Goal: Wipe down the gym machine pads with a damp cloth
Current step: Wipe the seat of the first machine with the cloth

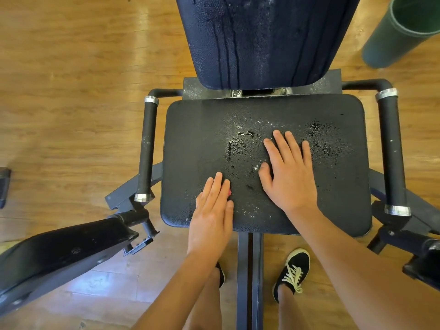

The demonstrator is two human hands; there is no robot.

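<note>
One seat pad (pixel 202 129), one back pad (pixel 262 39). Left hand (pixel 212 210) flat, fingers straight, over red scrap (pixel 229 193); right hand (pixel 289 172) flat, splayed, holds nothing

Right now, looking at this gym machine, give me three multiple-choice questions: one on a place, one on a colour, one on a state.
1. Where do the left hand and right hand lie?
A. on the floor
B. on the seat
C. on a handle

2. What colour is the tube at upper right?
A. green
B. red
C. white

3. How is the back pad?
A. dry
B. wet, with drips running down
C. covered by a towel

Answers: 1 B, both palms lie flat on the seat; 2 A, its wall and rim are dark green; 3 B, droplets and dark streaks mark it.
</note>
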